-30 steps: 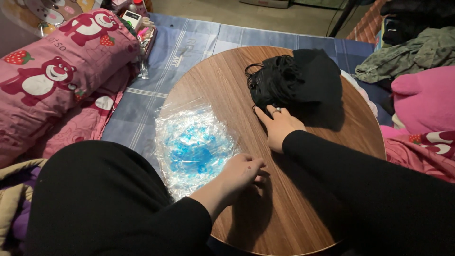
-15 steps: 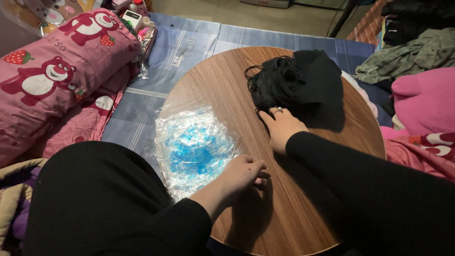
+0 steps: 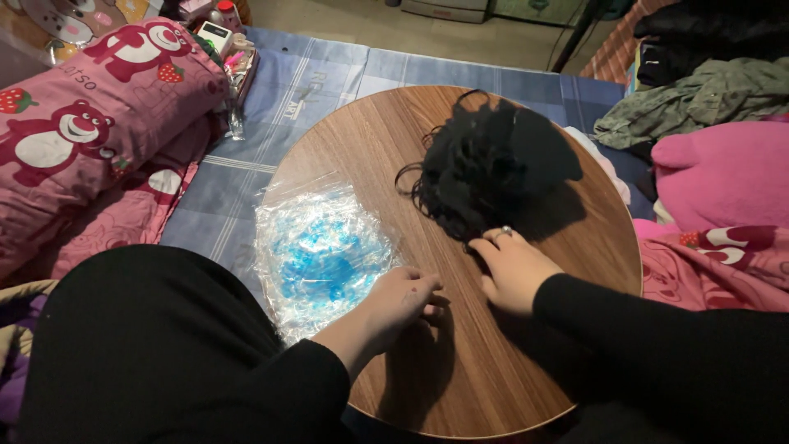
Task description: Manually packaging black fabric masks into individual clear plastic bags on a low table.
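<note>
A heap of black tangled hair ties [image 3: 485, 168] lies on the far half of the round wooden counter [image 3: 509, 362], with thin loops straying off its left edge. The right hand [image 3: 511, 267] rests flat on the wood just in front of the heap, fingers spread and loose, grasping nothing; its fingertips touch the near edge of the black pile, and a ring shows on one finger. The left hand [image 3: 399, 300] sits lower and to the left, fingers curled lightly inward against the counter; whether it pinches anything small I cannot tell. Its knuckles lie just beside a crumpled clear plastic bag [image 3: 320, 251] holding something bright blue, which hangs over the counter's left edge. Both arms wear black sleeves.

Beyond the counter a blue checked sheet [image 3: 246, 156] covers the floor. To the left lies a pink bedding roll [image 3: 90, 123] printed with bears and strawberries, and near its far end sit a few small boxes and a bottle with a red cap [image 3: 223, 16]. On the right are a bright pink cushion [image 3: 723, 173] and a rumpled grey-green garment [image 3: 699, 99]
</note>
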